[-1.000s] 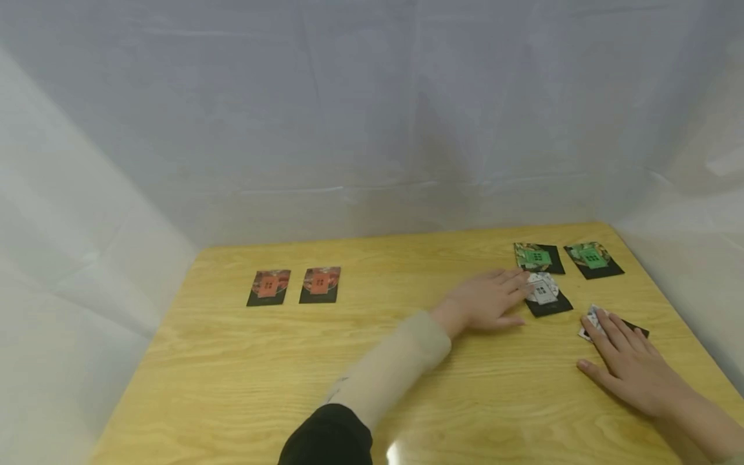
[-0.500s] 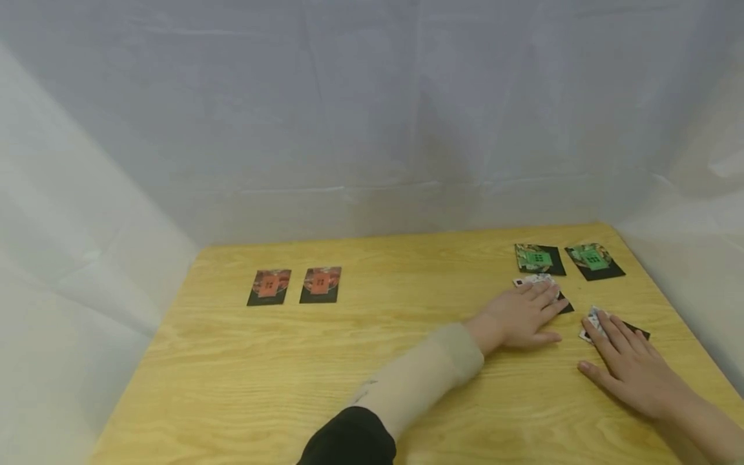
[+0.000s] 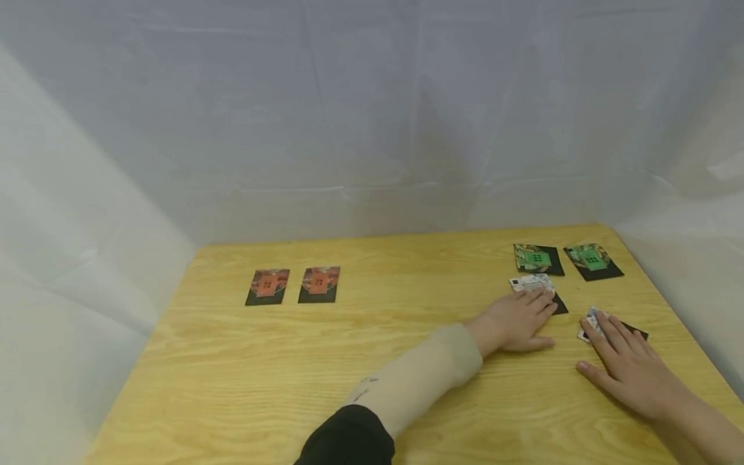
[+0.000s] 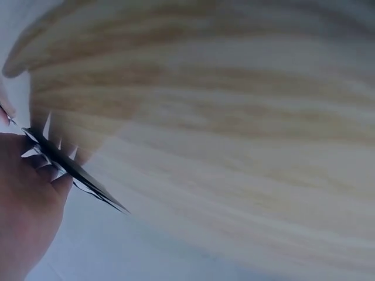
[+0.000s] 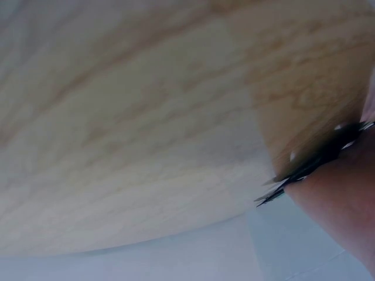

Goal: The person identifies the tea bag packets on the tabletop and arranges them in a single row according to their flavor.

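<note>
My left hand (image 3: 519, 320) lies flat with its fingers over a thin black-and-white packet (image 3: 559, 305), whose white printed end shows past the fingertips. Further right, my right hand (image 3: 630, 365) rests with straight fingers on a second black-and-white packet (image 3: 635, 329), covering most of it. In the left wrist view, the packet (image 4: 88, 178) appears as a dark, thin edge by the fingers. The right wrist view likewise catches a dark packet edge (image 5: 316, 159) beside the hand. Just beyond the left hand are two green-and-black packets, one (image 3: 536, 259) left of the other (image 3: 593, 261).
Two red-and-black packets, one (image 3: 267, 287) beside the other (image 3: 319, 285), lie at the far left of the wooden table (image 3: 261, 381). White sheeting (image 3: 349, 129) hangs behind the table and along both sides.
My left hand has moved right onto the near-left black-and-white packet, then slid slightly left, the packet shifting a little with it. The right hand stays in place.
</note>
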A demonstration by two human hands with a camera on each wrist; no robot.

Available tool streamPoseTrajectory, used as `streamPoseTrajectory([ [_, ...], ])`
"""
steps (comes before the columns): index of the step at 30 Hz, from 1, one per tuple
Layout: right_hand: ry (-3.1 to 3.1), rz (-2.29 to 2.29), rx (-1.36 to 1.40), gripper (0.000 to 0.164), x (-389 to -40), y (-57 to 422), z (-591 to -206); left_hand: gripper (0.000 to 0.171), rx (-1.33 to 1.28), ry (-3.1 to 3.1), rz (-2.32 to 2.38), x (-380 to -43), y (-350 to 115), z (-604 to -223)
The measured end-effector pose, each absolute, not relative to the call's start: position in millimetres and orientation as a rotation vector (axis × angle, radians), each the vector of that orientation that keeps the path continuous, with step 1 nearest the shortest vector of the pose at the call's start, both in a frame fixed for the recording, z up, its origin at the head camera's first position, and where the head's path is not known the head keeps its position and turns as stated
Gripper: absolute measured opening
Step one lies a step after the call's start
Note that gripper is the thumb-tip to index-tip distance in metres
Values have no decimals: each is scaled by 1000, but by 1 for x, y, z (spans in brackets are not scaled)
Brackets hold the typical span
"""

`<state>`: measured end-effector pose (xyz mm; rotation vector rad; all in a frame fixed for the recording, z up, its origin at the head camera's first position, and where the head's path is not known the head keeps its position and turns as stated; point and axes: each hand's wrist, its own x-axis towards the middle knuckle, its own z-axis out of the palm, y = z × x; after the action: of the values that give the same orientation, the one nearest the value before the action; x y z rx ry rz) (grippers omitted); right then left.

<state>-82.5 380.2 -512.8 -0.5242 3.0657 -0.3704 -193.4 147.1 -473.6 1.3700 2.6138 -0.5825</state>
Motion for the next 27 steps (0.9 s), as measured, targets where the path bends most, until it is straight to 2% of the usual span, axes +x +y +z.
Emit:
streamPoseTrajectory([
  [11, 3065, -376, -525, 84, -82, 381, -513, 76, 1412, 2598, -491, -194, 121, -477],
  [27, 3016, -395, -498, 84, -82, 379, -509, 76, 1515, 2578, -420, -200, 59, -481],
])
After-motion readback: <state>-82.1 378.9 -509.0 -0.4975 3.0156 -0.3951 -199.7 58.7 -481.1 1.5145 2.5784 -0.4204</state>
